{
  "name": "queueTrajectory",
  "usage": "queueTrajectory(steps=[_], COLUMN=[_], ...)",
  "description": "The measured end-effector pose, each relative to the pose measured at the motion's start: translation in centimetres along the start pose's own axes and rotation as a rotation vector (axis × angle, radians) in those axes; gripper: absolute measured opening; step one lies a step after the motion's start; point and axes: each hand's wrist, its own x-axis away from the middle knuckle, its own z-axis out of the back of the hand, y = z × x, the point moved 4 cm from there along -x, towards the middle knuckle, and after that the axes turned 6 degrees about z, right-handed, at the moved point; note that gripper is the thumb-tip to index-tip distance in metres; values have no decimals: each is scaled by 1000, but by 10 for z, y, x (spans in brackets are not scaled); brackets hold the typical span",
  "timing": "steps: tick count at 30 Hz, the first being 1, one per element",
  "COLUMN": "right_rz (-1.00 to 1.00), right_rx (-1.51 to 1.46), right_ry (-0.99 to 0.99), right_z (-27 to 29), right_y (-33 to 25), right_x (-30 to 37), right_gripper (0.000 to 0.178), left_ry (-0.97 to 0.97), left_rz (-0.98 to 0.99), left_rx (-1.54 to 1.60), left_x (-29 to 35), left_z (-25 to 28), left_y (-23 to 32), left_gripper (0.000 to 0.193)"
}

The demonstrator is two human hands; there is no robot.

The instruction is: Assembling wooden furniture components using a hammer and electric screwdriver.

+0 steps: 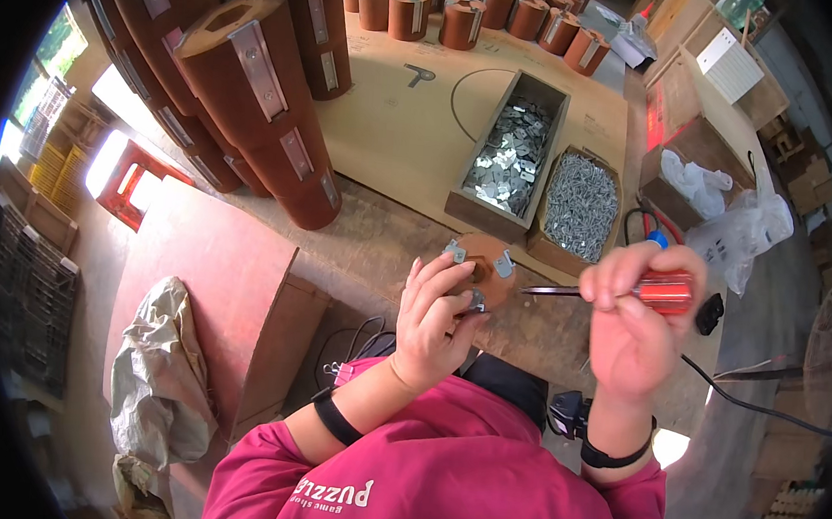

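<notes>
My left hand [436, 319] is closed on the near left edge of a brown round cylinder [497, 286] at the table's front edge. Small grey metal clips [503, 264] sit around the cylinder's rim, one of them beside my fingertips. A red-handled screwdriver [665, 292] is gripped in my right hand [631, 323]. Its dark shaft points left, with the tip close to the cylinder's right side; whether it touches cannot be made out.
Beyond the cylinder stand a wooden tray [484, 212] of metal plates and a cardboard box [555, 256] of screws. Tall stacks of brown cylinders [280, 134] rise at left; several single ones [462, 24] line the back. Plastic bags [751, 225] and a black cable [762, 409] lie at right.
</notes>
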Motion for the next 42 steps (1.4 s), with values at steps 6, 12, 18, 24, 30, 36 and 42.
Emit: queueTrajectory(steps=[6,12,18,24,30,36,42], right_rz=[-157,-171,-192,-200,-221,-205,-205], right_rx=[-185,-114,-58,-84,-26,140,275], right_ry=[-1,-8,-16,-65,-65,61,101], right_z=[-7,-10,-15,-19,-24,-32,-37], right_y=[33,52,54,55,53,53,51], right_x=[-11,-5,-5,-8,-6,-5,1], right_gripper=[14,39,39,33,29,30,31], left_ry=[-31,-153,-206,-217,-236,-265,-258], left_rz=[77,82,65,79,81,63,46], left_rx=[148,19,43,105,103,98,94], left_x=[-3,-18,-17,-17,-19,-21,-25], left_z=[2,12,10,10,12,12,14], left_y=[-1,-2,-7,-10,-10,-13,-12], left_gripper=[40,57,54,50,49,48,48])
